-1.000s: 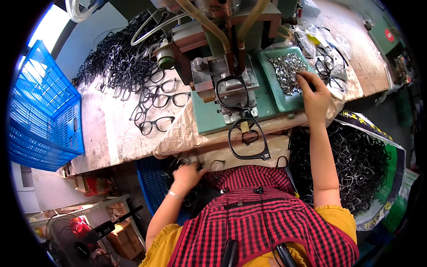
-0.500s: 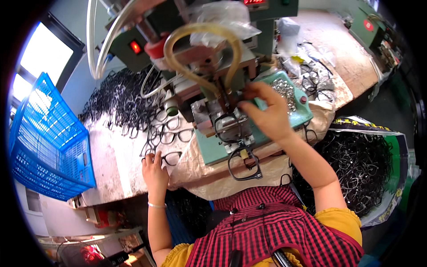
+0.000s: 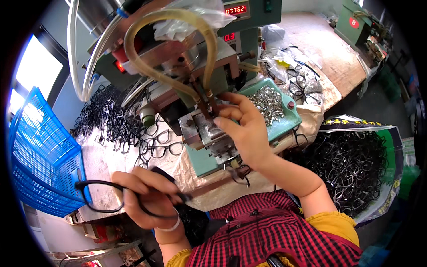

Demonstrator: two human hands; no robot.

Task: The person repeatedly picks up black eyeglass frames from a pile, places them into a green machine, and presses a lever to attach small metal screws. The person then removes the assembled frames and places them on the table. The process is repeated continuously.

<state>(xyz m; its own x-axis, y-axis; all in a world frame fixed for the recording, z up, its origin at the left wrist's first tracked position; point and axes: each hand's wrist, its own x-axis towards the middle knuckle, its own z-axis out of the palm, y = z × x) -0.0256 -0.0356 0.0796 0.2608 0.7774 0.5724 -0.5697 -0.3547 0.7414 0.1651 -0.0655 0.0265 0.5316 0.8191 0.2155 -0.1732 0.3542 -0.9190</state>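
My left hand (image 3: 149, 196) is closed around a black eyeglass frame (image 3: 100, 182), lifted over the near edge of the table. One rim of it sticks out to the left of my fingers. At the machine, my right hand (image 3: 249, 138) reaches over the metal fixture (image 3: 213, 135), thumb and fingers pinched just beside the tubed nozzles (image 3: 202, 107). Whatever lies between those fingertips, if anything, is too small to make out. Below the fixture hangs part of another dark eyeglass frame (image 3: 242, 175).
A teal tray (image 3: 291, 119) of small shiny metal parts (image 3: 267, 104) sits right of the fixture. Black eyeglass frames (image 3: 106, 115) are heaped at the left, beyond a blue crate (image 3: 53, 173). A large sack (image 3: 351, 169) full of dark frames stands at my right.
My left hand has come off the table toward me, now with an eyeglass frame in it. The frame that hung large below the fixture is gone from there. My right hand stays near the nozzles.
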